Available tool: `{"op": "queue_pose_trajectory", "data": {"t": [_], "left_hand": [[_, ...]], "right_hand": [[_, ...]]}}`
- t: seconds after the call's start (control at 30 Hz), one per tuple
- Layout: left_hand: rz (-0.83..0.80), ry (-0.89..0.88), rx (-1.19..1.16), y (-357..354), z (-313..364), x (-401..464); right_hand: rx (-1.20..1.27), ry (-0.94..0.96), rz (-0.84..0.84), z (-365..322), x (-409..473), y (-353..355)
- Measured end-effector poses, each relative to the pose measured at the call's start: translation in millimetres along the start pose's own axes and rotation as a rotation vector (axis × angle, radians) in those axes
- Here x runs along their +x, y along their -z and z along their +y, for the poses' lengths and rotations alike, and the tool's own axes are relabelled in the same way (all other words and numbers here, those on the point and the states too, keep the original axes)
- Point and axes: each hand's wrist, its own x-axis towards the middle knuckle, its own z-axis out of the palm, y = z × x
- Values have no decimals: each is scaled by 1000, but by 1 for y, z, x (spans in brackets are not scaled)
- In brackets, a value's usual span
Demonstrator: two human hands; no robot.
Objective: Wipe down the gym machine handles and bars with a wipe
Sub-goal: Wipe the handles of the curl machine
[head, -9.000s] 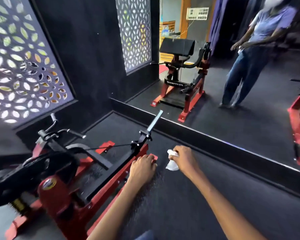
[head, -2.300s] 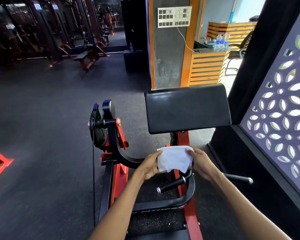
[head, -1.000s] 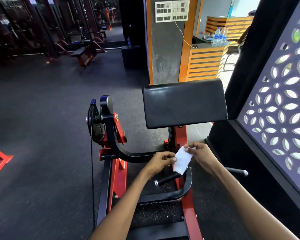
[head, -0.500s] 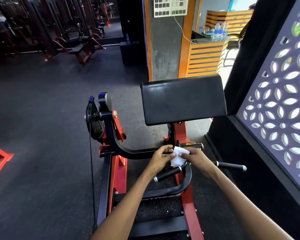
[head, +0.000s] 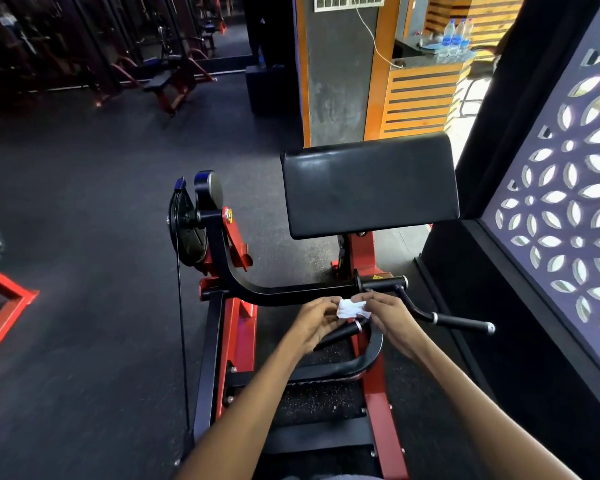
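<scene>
The left hand [head: 315,322] and the right hand [head: 387,315] meet over the curl machine, each pinching one edge of a small folded white wipe [head: 351,309] between thumb and fingertips. The wipe sits between the two hands, bunched up, just above the near handle [head: 343,331], a short black grip with a silver ring that angles out from under the left hand. It lies just in front of the black curved lever arm [head: 257,285]. A second handle [head: 459,322] sticks out to the right of the right hand, untouched. Beyond the lever arm stands the black arm pad [head: 369,185] on its red frame [head: 374,382]. A black weight plate [head: 187,225] hangs at the lever arm's left end.
</scene>
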Motion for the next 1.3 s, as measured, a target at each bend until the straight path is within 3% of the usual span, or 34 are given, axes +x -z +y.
{"op": "queue_pose_trajectory", "data": {"t": [0.23, 0.43, 0.53, 0.63, 0.77, 0.9, 1.03, 1.1, 1.23, 1.3], "left_hand": [[135, -13, 131, 5, -39, 14], [171, -83, 300, 22, -57, 39], [215, -133, 490, 39, -59, 72], [265, -235, 865, 71, -62, 109], [110, -376, 1310, 115, -63, 172], [-83, -407, 1634, 140, -65, 241], [-208, -545, 1808, 149, -69, 307], [-276, -564, 1835, 147, -69, 337], [-433, -572, 1872, 148, -76, 379], [-448, -647, 1868, 156, -84, 387]], "right_hand": [[-175, 21, 1, 23, 10, 4], [-149, -158, -78, 50, 35, -1], [-134, -203, 116, 65, 57, -5], [-234, -225, 382, 88, 80, -6], [-318, -261, 487, 117, 102, -10], [-422, -302, 552, 152, 131, -18], [-633, -51, 687, 181, 170, -16], [-793, 89, 632, 199, 186, -9], [-1253, 247, 356, 252, 196, 7], [-1296, 249, 316, 273, 191, 2]]}}
